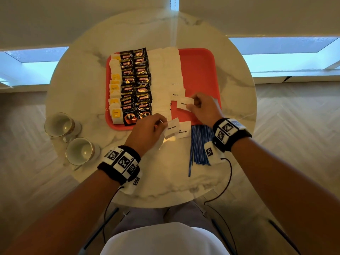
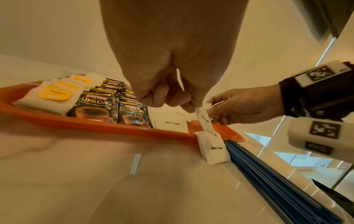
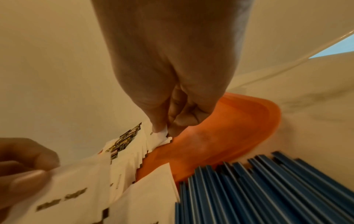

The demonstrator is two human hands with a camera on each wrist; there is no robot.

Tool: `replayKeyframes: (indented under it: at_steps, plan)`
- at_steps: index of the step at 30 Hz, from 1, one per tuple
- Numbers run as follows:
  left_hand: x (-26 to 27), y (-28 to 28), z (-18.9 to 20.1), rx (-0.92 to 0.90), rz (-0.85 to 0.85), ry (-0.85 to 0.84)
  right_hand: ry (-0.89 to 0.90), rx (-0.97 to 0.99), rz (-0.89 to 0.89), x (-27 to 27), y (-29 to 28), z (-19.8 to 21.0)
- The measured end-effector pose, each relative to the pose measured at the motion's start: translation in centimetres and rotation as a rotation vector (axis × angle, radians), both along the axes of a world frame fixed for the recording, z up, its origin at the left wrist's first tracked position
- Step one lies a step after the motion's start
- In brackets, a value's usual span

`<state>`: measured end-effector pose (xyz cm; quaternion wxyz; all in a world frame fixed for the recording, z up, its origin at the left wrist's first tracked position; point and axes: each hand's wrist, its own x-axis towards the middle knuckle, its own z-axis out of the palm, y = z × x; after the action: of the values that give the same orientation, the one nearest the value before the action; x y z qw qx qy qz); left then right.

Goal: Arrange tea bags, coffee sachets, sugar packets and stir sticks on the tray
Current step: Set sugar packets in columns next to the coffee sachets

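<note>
Progress: well past halfway, I judge; three of the four kinds are on the orange tray [image 1: 200, 70] and only sugar and sticks are left.
Tea bags: the tea bags [image 1: 115, 89] lie in a column along the tray's edge, far to the left of my left hand.
Coffee: the coffee sachets [image 1: 136, 83] stand in two overlapping columns just beyond my left hand [image 1: 147, 132].
Sugar laid: the sugar rows [image 1: 171, 70] run up the middle of the tray, beyond both my hands.
Right hand: my right hand [image 1: 204, 107] pinches a sugar packet [image 1: 184, 104] between thumb and fingertips, low over the near end of the second row; whether it touches the tray yet I cannot tell.
Left hand: it pinches the next sugar packet [image 2: 204, 119] by its top edge, hanging just off the tray's near rim.
Sugar left: one loose packet [image 1: 184, 132] lies on the marble table [image 1: 82, 92] between my hands, touching the tray rim; there may be more under my left palm.
Sticks: the blue stir sticks [image 1: 199, 146] lie in a bundle on the table under my right wrist, none on the tray.
Room: the tray's bare strip beyond my right hand looks free for them.
</note>
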<state>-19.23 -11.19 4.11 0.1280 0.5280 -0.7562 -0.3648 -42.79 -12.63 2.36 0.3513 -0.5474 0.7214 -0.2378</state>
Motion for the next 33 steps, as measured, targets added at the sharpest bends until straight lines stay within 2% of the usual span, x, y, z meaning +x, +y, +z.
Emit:
replayKeyframes:
  at_steps: [7,13,17,20,23,26,33]
  plan:
    - [0.5,-0.4,0.1,-0.046,-0.024,0.013,-0.044,0.091,-0.019,0.7,-3.8,-1.6]
    - [0.4,-1.1,-0.1,-0.023,-0.024,0.016,-0.079,0.090,-0.059,1.1,-5.0,-2.4]
    - [0.0,-2.4,0.2,-0.028,-0.043,0.017,-0.028,0.022,-0.079,1.0,-5.0,-1.6]
    - [-0.7,-3.7,0.8,-0.029,-0.027,0.025,-0.144,0.024,0.002,0.6,-4.1,0.5]
    - [-1.7,-5.5,1.3,-0.088,-0.023,0.071,-0.284,0.084,0.164,0.3,-2.8,2.2]
    - [-2.8,-7.1,1.1,-0.134,-0.023,0.118,-0.187,0.040,0.227,0.2,-2.4,2.6]
    - [-2.8,-7.5,-0.3,-0.168,-0.039,0.084,-0.039,0.091,0.086,-0.7,-3.7,-0.7]
